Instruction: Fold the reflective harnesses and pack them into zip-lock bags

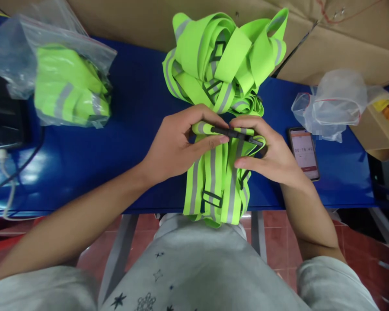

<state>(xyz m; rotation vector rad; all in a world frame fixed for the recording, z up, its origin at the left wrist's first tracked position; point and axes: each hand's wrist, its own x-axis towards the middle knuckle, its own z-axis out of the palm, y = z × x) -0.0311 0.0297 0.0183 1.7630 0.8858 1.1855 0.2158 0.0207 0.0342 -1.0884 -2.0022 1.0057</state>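
Note:
Both my hands grip a folded neon-yellow reflective strap harness [214, 172] with grey stripes. Its lower part hangs slightly over the table's near edge. A black plastic buckle [236, 134] lies across the top of the bundle, between my hands. My left hand [184, 140] pinches the buckle's left end with thumb and index finger. My right hand [262, 147] curls round the strap at its right end. A black slider [212, 198] sits low on the folded straps. Just beyond my fingers is a loose pile of matching straps [227, 60].
On the blue table [139, 99], a clear bag [71, 90] with folded neon straps lies left. A phone [304, 153] showing a timer lies right, near crumpled plastic bags [333, 103] and an open cardboard box [379, 125]. Cables [16, 177] run along the left. Brown cardboard [123, 21] borders the far side.

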